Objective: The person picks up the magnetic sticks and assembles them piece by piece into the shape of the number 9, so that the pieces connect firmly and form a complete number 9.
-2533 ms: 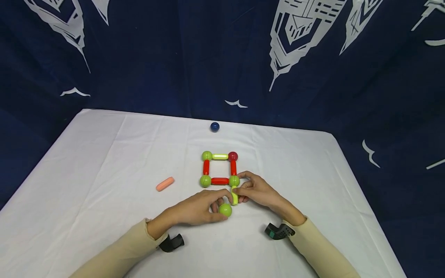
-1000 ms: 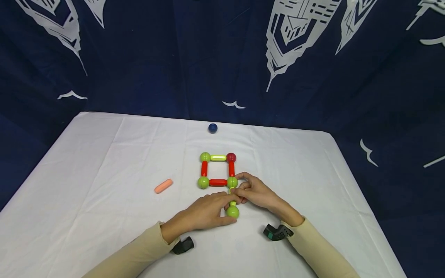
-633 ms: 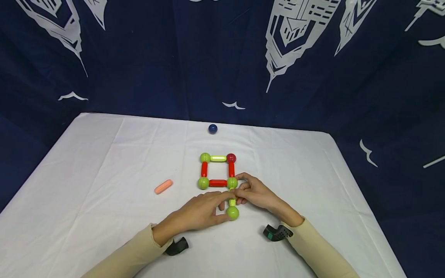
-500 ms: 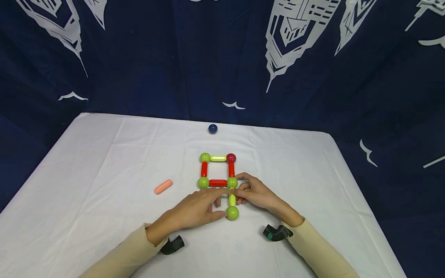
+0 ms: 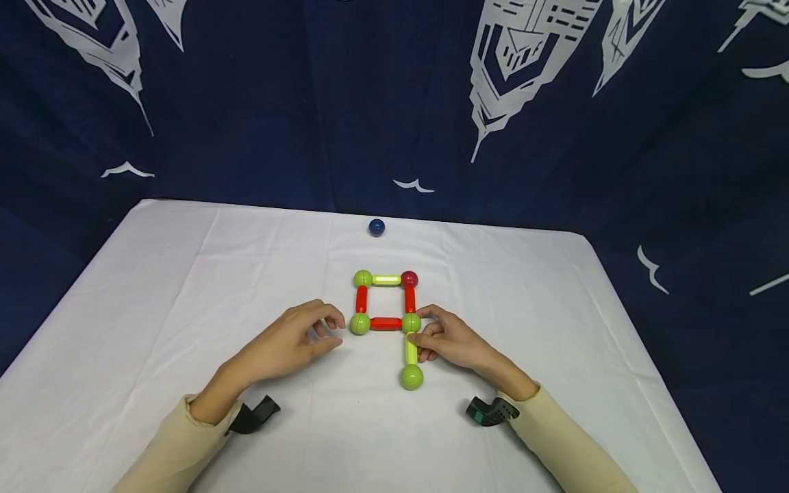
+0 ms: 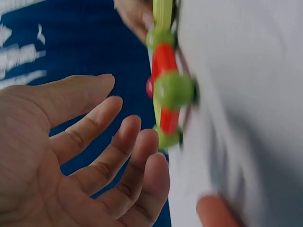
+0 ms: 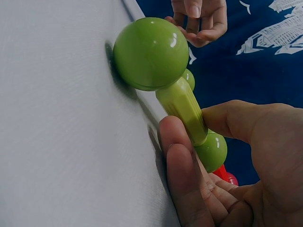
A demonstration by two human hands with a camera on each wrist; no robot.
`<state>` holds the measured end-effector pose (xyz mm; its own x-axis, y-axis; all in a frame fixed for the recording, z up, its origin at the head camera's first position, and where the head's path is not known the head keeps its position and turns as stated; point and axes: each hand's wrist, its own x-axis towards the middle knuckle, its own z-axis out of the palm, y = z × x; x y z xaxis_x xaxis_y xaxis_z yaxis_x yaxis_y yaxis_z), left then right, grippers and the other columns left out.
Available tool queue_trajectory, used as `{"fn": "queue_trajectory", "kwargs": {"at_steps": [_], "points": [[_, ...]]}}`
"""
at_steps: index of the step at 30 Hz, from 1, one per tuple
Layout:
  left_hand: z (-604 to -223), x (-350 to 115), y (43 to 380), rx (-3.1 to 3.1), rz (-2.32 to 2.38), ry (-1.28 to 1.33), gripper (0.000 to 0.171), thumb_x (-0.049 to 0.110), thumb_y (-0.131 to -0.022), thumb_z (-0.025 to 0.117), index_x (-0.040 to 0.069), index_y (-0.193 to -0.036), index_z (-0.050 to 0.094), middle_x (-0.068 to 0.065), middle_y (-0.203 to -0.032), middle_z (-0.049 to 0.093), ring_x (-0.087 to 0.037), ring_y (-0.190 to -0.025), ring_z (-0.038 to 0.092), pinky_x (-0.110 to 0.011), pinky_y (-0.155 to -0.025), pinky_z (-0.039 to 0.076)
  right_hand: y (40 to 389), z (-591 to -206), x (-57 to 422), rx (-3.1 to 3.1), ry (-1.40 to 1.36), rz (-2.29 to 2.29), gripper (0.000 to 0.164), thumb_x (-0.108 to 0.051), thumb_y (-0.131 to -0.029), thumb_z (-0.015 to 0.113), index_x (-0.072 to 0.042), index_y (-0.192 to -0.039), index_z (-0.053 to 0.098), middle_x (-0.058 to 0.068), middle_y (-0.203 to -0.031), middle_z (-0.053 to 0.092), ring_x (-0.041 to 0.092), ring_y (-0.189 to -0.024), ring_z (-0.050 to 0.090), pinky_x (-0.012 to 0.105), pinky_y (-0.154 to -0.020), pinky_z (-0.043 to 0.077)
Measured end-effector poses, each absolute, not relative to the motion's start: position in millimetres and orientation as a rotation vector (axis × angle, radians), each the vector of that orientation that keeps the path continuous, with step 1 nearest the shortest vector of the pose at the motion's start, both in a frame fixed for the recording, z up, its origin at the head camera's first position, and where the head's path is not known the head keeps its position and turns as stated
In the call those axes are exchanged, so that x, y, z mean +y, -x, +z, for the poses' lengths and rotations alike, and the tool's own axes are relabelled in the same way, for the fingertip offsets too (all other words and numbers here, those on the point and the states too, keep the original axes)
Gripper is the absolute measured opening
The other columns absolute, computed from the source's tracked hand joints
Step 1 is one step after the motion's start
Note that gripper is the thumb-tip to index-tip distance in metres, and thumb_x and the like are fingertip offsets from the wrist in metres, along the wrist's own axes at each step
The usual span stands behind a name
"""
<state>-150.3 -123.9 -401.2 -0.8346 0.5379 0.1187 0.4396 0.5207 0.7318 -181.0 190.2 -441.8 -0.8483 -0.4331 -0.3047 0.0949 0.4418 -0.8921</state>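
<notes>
My right hand point(image 5: 455, 340) pinches a yellow-green magnetic rod point(image 5: 411, 350) between thumb and fingers. One end of that rod meets a green ball point(image 5: 411, 322) at the near right corner of a square of rods and balls. Its near end carries another green ball point(image 7: 151, 53), which sits on the cloth. The square has red rods point(image 5: 385, 324) on three sides, a yellow-green rod point(image 5: 386, 280) at the back and a red ball point(image 5: 409, 279) at the far right corner. Left of the square, my left hand point(image 5: 286, 346) holds nothing, its fingers loosely bent. An orange rod point(image 6: 217, 212) lies near it, hidden in the head view.
A dark blue ball point(image 5: 377, 227) rests near the back edge of the white-covered table point(image 5: 524, 294). Behind the table hangs a dark blue cloth point(image 5: 277, 123) with white printing. Each wrist wears a black camera point(image 5: 254, 415).
The near green ball came against the yellow-green rod's end. My left hand then let go of it and moved left, over the orange rod. My right hand stayed on the rod.
</notes>
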Motion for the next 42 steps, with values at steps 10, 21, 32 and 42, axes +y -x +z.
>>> {"fn": "queue_trajectory", "kwargs": {"at_steps": [10,21,32,42], "points": [[-399,-174,169,2.566,1.134,-0.680,0.013,0.013,-0.094,0.070,0.017,-0.106,0.068,-0.005,-0.106,0.059,-0.024,-0.098,0.048,-0.031,-0.081,0.042,181,-441,190,2.195,0.286,-1.403,0.054,-0.016,-0.095,0.068,0.007,-0.135,0.040,0.003,-0.076,0.067,0.013,-0.065,0.065,0.025,-0.063,0.056],[-404,-185,174,2.411,1.130,-0.637,0.024,0.006,-0.088,0.071,0.016,-0.110,0.069,-0.009,-0.116,0.055,-0.025,-0.107,0.047,-0.033,-0.090,0.044,181,-441,191,2.192,0.298,-1.413,0.054,-0.017,-0.095,0.068,0.007,-0.135,0.040,0.002,-0.076,0.067,0.012,-0.065,0.065,0.024,-0.063,0.056],[-415,-188,177,2.428,1.117,-0.644,0.025,-0.001,-0.088,0.067,0.018,-0.105,0.069,-0.008,-0.108,0.054,-0.021,-0.097,0.048,-0.026,-0.083,0.042,182,-444,191,2.198,0.281,-1.395,0.055,-0.017,-0.095,0.069,0.007,-0.135,0.041,0.003,-0.076,0.067,0.012,-0.066,0.066,0.023,-0.064,0.056],[-420,-191,178,2.476,1.145,-0.654,0.030,-0.005,-0.091,0.061,0.018,-0.107,0.071,-0.005,-0.106,0.060,-0.019,-0.095,0.050,-0.025,-0.082,0.042,183,-445,191,2.202,0.297,-1.396,0.054,-0.017,-0.095,0.068,0.007,-0.135,0.041,0.004,-0.076,0.067,0.013,-0.066,0.066,0.024,-0.064,0.056]]}}
